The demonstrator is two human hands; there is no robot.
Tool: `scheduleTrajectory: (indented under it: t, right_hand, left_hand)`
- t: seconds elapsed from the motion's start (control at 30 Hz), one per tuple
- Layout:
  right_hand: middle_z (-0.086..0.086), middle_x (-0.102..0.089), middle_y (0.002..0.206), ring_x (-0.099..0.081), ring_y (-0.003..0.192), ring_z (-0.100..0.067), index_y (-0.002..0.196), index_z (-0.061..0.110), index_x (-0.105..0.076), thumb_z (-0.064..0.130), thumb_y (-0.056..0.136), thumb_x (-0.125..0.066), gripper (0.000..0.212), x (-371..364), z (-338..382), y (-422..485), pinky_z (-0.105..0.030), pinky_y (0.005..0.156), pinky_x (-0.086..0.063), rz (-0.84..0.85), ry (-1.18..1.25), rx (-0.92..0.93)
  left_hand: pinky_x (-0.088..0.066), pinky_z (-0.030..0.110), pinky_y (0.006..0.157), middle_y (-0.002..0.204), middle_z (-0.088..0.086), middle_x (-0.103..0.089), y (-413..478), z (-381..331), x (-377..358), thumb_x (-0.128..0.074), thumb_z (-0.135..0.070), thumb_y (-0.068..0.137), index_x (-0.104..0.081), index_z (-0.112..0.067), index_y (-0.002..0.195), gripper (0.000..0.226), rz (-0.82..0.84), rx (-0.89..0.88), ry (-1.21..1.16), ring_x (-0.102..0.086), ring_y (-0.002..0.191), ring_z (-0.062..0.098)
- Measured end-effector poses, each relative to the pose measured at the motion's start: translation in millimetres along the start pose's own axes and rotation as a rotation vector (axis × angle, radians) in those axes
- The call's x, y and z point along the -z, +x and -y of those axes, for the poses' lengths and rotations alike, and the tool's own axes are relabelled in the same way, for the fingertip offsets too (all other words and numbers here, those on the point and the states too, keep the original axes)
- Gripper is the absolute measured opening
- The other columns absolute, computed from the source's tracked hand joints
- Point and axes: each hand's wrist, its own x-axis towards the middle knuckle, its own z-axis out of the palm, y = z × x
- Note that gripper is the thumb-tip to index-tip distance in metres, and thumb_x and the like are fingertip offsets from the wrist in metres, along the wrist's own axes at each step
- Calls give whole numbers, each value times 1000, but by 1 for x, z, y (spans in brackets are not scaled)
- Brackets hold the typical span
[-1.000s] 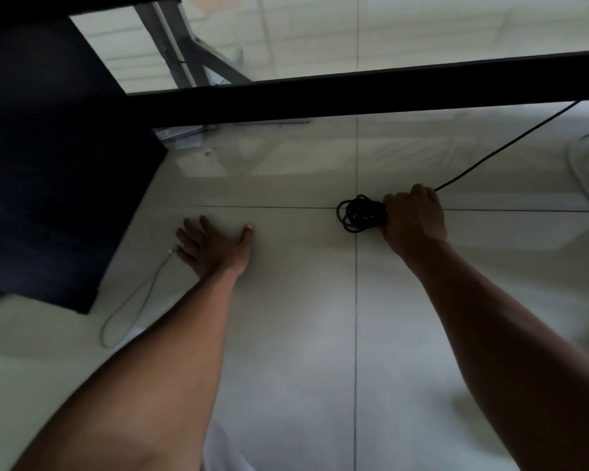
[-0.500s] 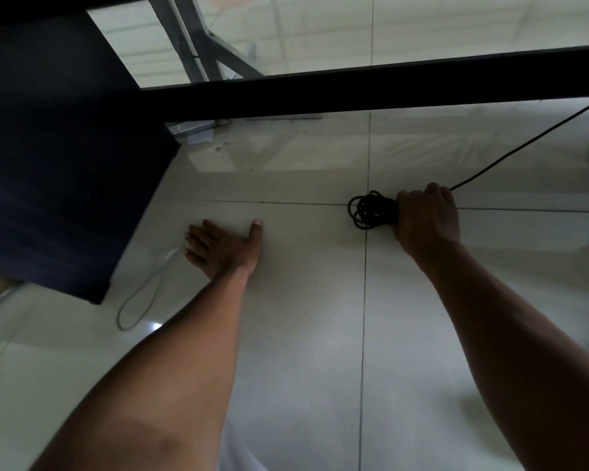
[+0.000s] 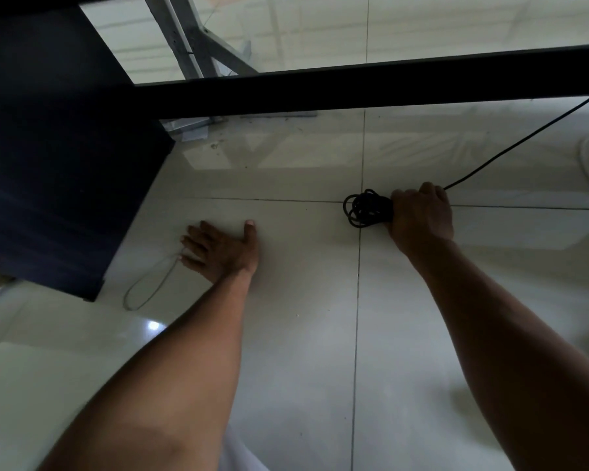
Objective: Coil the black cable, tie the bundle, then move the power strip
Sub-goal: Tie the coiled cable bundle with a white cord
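My right hand (image 3: 420, 215) clenches the black cable coil (image 3: 366, 208), likely light and springy; left hand (image 3: 220, 248) flat on floor (image 3: 303, 300).

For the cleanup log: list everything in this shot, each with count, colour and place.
black cable bundle: one, black, centre right; a free run leads up-right
thin cable loop: one, pale grey, floor, left of centre
white cable: one, white, right edge
dark panel: one, dark navy, left
crossbar: one, black, across the top
metal frame: one, grey, top, behind the crossbar
floor: one, pale tiles, throughout
left hand: one, flat on the floor
right hand: one, gripping the bundle
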Motion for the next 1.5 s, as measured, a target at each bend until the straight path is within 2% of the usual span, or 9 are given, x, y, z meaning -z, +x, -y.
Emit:
scheduleTrajectory:
  t: [0.13, 0.27, 0.47, 0.63, 0.77, 0.9, 0.97, 1.17, 1.5]
  right_hand:
    - [-14, -71, 102, -56, 111, -36, 105, 8, -67, 23, 97, -60, 19, 1, -2, -4, -41, 100, -39, -1, 10, -18]
    - [-13, -71, 103, -57, 110, -35, 105, 9, -67, 23, 97, -59, 18, 7, -11, -14, -40, 99, -40, -9, 31, -19]
    - [-9, -73, 106, -58, 111, -31, 105, 14, -67, 25, 95, -59, 16, 20, -30, -46, -37, 96, -40, 30, 74, -28]
    - [-8, -72, 111, -56, 117, -30, 110, 17, -65, 33, 98, -58, 22, 36, -54, -86, -39, 112, -31, 70, 58, -61]
    - [-2, -72, 107, -54, 119, -26, 109, 20, -62, 43, 99, -56, 25, 60, -76, -127, -54, 117, -23, 56, 45, -96]
    - [0, -69, 107, -51, 118, -24, 109, 17, -60, 42, 101, -55, 27, 89, -95, -155, -43, 90, -44, 12, 108, -109]
    - [0, -67, 106, -50, 119, -22, 110, 16, -60, 40, 100, -57, 26, 106, -107, -166, -37, 74, -41, -7, 122, -108]
    - [1, -67, 103, -55, 113, -20, 109, 17, -62, 38, 98, -61, 24, 140, -145, -189, -33, 66, -43, -83, 83, -93]
    - [6, -55, 84, -58, 101, -23, 97, 16, -64, 31, 92, -70, 17, 129, -178, -210, -32, 59, -44, -96, 302, -152]
  left_hand:
    - [-1, 47, 124, 171, 12, -6, -16, -14, -5, -36, -36, 107, -12, -6, 162, 67, -17, -158, -46, -2, 158, 27]
    - [-24, 40, 120, 165, 11, -31, -39, -29, -11, -42, -10, 101, -30, -8, 158, 58, -52, -406, -105, -32, 150, 29]
    - [-50, 44, 85, 117, 18, -72, -48, -28, -5, -54, -17, 99, -69, -20, 125, 31, -134, -528, -82, -66, 105, 41]
    - [-51, 40, 81, 115, 12, -73, -66, -35, 11, -61, -26, 98, -75, -19, 111, 20, -110, -661, -64, -67, 105, 38]
    - [-50, 38, 81, 109, 0, -75, -111, -51, 16, -71, -26, 88, -75, -30, 98, 12, -55, -864, -98, -66, 100, 32]
    - [-54, 33, 78, 81, -13, -75, -169, -68, 27, -71, -32, 87, -70, -33, 87, 1, 208, -801, -305, -73, 84, 17]
    - [-53, 28, 69, 75, -14, -73, -196, -75, 34, -73, -29, 88, -72, -30, 85, 3, 380, -799, -415, -71, 74, 12]
    - [-39, 16, 43, 70, 1, -71, -259, -98, 64, -71, -22, 94, -71, -21, 89, 5, 661, -810, -673, -52, 37, 5]
    - [-59, 31, 76, 96, 0, -76, -289, -125, 80, -73, -8, 92, -69, -22, 107, 21, 907, -556, -833, -73, 71, 7]
